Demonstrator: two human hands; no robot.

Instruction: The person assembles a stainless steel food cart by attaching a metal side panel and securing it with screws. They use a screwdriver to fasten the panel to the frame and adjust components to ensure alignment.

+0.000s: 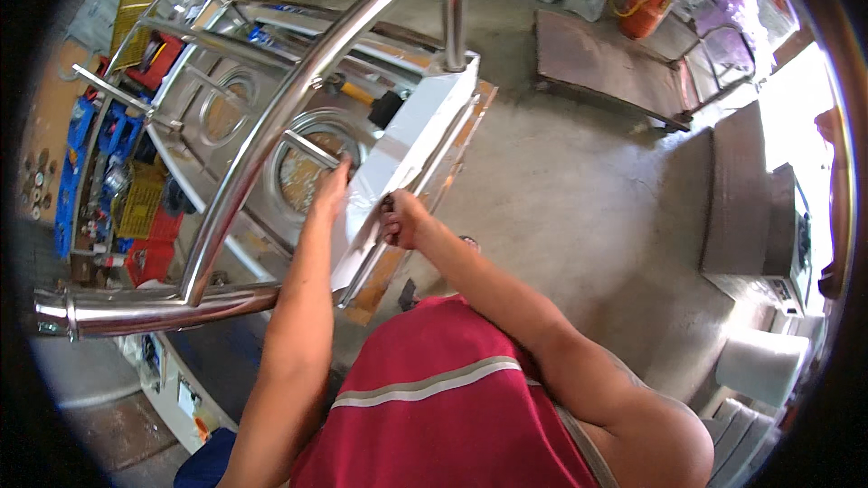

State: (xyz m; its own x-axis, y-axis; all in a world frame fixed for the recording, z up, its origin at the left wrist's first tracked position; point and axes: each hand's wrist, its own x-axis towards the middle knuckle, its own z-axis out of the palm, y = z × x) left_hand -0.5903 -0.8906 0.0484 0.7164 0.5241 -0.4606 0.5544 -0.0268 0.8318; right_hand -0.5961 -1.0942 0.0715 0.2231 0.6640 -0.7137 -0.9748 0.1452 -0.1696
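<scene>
Before me stands a stainless steel frame of thick bent tubes [258, 154] around a steel panel with round openings [339, 131]. A white film-covered side panel [411, 136] runs along its near right edge. My left hand [333, 188] is at this panel's inner side, by the end of a short steel tube [310, 149]. Most of its fingers are hidden, so its grip cannot be told. My right hand [404, 220] is closed at the panel's outer face, around something small and dark that I cannot make out. A hammer with a yellow handle [354, 92] lies on the steel panel.
Wooden board edges [375, 285] stick out under the frame. Yellow baskets [142, 199], a red crate [154, 248] and blue bins [117, 131] stand left. Across the floor are a flat trolley [601, 63], an orange gas cylinder [642, 14] and a brown box-like block [737, 190].
</scene>
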